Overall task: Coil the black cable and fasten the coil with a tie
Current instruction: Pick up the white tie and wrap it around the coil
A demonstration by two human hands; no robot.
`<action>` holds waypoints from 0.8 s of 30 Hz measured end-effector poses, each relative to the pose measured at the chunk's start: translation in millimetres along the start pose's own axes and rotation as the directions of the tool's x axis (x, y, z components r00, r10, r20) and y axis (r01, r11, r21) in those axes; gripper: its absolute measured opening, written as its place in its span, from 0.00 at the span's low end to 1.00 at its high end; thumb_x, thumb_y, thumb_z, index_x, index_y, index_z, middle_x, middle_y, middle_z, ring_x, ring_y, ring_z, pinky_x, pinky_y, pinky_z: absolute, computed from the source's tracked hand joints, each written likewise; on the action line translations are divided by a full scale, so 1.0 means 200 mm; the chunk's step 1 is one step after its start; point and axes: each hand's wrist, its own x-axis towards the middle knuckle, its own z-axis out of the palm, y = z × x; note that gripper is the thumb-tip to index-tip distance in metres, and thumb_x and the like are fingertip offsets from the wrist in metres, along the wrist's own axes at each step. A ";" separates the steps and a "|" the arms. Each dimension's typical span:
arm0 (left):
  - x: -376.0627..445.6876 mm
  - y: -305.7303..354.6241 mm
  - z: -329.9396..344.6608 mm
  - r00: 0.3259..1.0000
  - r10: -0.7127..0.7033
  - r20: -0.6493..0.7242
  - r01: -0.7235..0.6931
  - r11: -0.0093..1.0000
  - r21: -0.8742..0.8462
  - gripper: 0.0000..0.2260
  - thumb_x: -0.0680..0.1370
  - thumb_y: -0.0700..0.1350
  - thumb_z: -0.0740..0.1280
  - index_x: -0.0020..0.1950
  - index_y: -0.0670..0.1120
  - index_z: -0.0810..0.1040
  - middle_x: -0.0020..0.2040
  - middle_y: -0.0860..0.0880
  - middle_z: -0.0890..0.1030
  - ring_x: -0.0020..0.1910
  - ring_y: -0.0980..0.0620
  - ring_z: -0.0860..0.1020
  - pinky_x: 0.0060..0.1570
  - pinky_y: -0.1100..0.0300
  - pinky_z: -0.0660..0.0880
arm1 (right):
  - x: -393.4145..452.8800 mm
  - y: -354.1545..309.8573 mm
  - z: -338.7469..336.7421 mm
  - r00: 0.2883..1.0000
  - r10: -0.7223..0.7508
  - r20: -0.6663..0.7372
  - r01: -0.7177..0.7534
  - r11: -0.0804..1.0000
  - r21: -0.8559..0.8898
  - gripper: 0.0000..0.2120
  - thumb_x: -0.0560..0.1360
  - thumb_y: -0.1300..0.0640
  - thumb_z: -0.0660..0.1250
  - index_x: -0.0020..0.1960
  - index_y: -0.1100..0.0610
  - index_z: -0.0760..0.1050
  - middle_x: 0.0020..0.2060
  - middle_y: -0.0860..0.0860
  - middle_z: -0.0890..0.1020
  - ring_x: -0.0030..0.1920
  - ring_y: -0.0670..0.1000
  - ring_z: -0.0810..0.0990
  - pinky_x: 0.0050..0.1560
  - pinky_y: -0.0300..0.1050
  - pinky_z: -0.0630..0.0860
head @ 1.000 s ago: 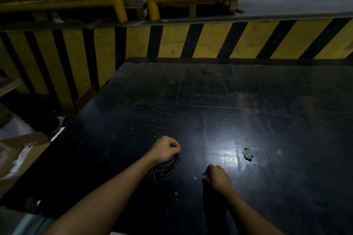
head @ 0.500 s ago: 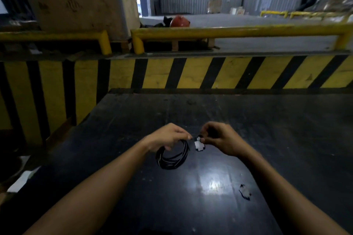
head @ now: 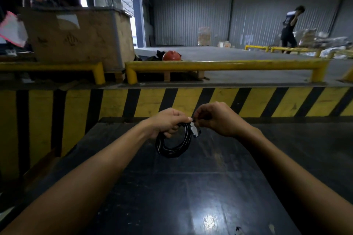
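The black cable [head: 172, 148] is wound into a small round coil that hangs above the dark table [head: 191, 187]. My left hand [head: 169, 122] grips the coil at its top left. My right hand [head: 215, 118] pinches a small black-and-white tie [head: 195, 129] right against the coil's upper right side. The two hands are nearly touching. Whether the tie goes around the coil is hidden by my fingers.
A yellow-and-black striped barrier [head: 210, 101] runs just behind the table. Above it are yellow guard rails [head: 225, 63], a big cardboard box [head: 76, 34] and a red helmet [head: 171, 55]. A person [head: 290, 28] walks at the far right. A small scrap [head: 237, 229] lies on the table near me.
My right hand picked the tie off the table and brought it to the coil. Both hands lifted the coil off the table, and my view tilted upward.
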 end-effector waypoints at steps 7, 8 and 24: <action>-0.02 0.07 -0.02 0.997 0.066 -0.051 -0.065 0.998 0.028 0.07 0.77 0.45 0.65 0.44 0.43 0.78 0.23 0.54 0.66 0.20 0.58 0.62 0.17 0.67 0.58 | 0.02 -0.02 -0.01 0.998 -0.007 -0.063 0.005 1.000 -0.027 0.04 0.72 0.56 0.70 0.47 0.50 0.80 0.37 0.42 0.81 0.38 0.37 0.78 0.37 0.30 0.72; -0.02 0.07 -0.01 0.995 0.078 -0.065 -0.076 0.996 0.043 0.08 0.77 0.45 0.65 0.46 0.41 0.78 0.22 0.55 0.67 0.20 0.58 0.63 0.17 0.67 0.58 | 0.02 -0.02 0.00 0.997 -0.003 -0.076 0.000 0.999 -0.035 0.03 0.73 0.56 0.70 0.46 0.50 0.80 0.36 0.41 0.79 0.38 0.36 0.78 0.36 0.29 0.70; -0.01 0.18 0.19 0.941 0.094 -0.326 -0.129 0.988 -0.087 0.09 0.78 0.44 0.64 0.39 0.44 0.78 0.26 0.50 0.65 0.21 0.56 0.60 0.17 0.65 0.56 | -0.26 -0.02 -0.07 0.944 0.010 -0.329 0.174 0.833 0.525 0.04 0.79 0.61 0.58 0.47 0.54 0.70 0.44 0.56 0.82 0.44 0.49 0.83 0.46 0.45 0.81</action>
